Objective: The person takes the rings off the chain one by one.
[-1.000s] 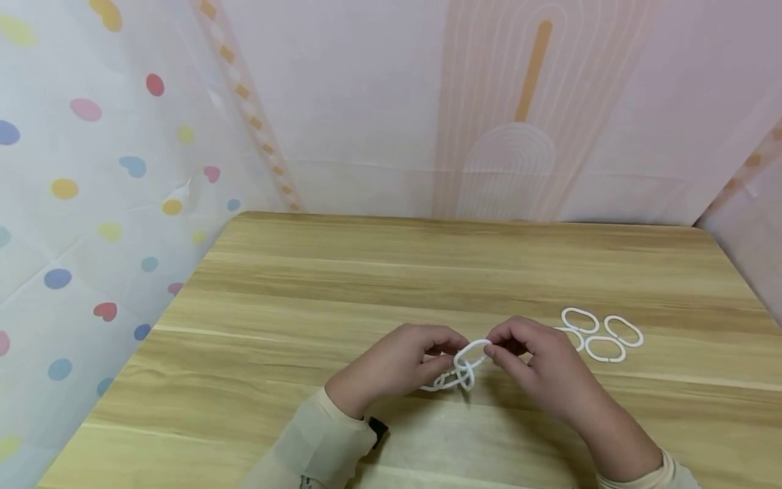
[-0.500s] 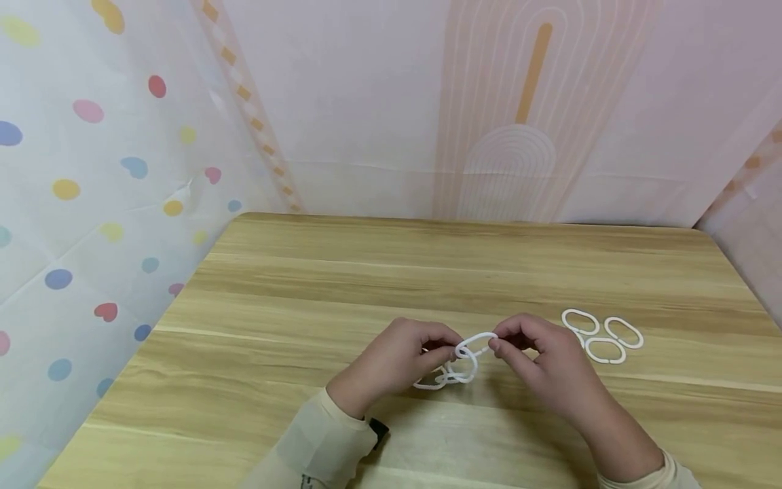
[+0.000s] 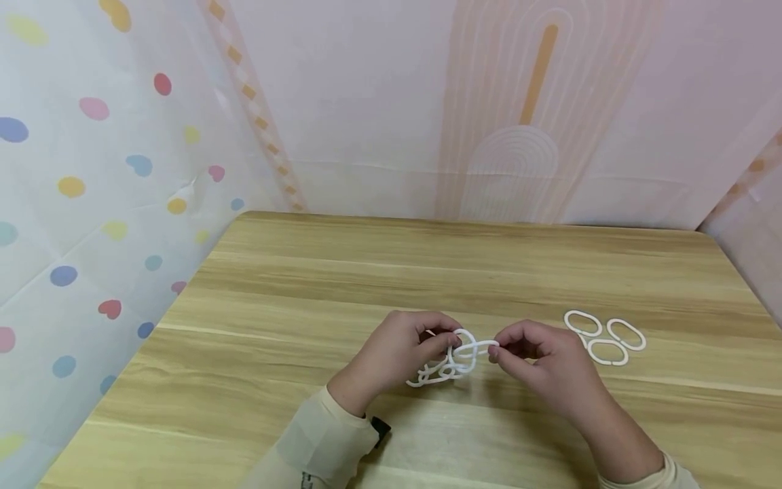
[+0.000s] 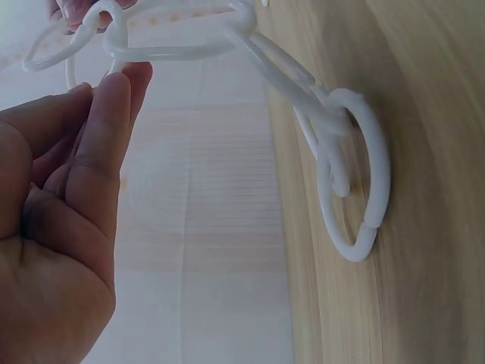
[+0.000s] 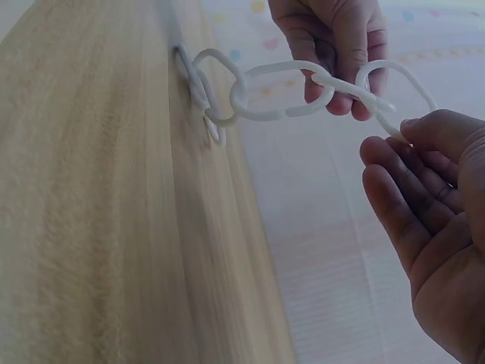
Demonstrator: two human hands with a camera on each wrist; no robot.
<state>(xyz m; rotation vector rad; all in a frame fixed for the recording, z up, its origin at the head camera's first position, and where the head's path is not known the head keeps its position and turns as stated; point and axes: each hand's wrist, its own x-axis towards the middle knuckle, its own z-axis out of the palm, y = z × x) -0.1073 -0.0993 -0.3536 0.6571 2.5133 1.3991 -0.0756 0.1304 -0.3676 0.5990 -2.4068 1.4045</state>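
Observation:
A chain of several white plastic links (image 3: 464, 370) hangs between the two hands. My left hand (image 3: 394, 360) pinches a link near the chain's end between thumb and fingertips. My right hand (image 3: 552, 363) pinches the end link (image 5: 415, 82), which passes through the link at the left fingertips. The right wrist view shows a split in one of the middle links (image 5: 282, 67). Down at the wood surface, the chain's lower links (image 4: 379, 167) bunch together in the left wrist view. Whether the end link's split is fully closed, I cannot tell.
Several loose white links lie flat on the wooden table (image 3: 366, 272), right of the right hand, among them a back link (image 3: 577, 312) and a right-hand link (image 3: 641, 338). One is mostly hidden behind that hand. Patterned cloth (image 3: 354, 102) hangs behind and left of the table.
The right hand has shifted slightly right with the end link, which now lies flatter. The left hand has turned its link upward, and more of the chain shows beneath it.

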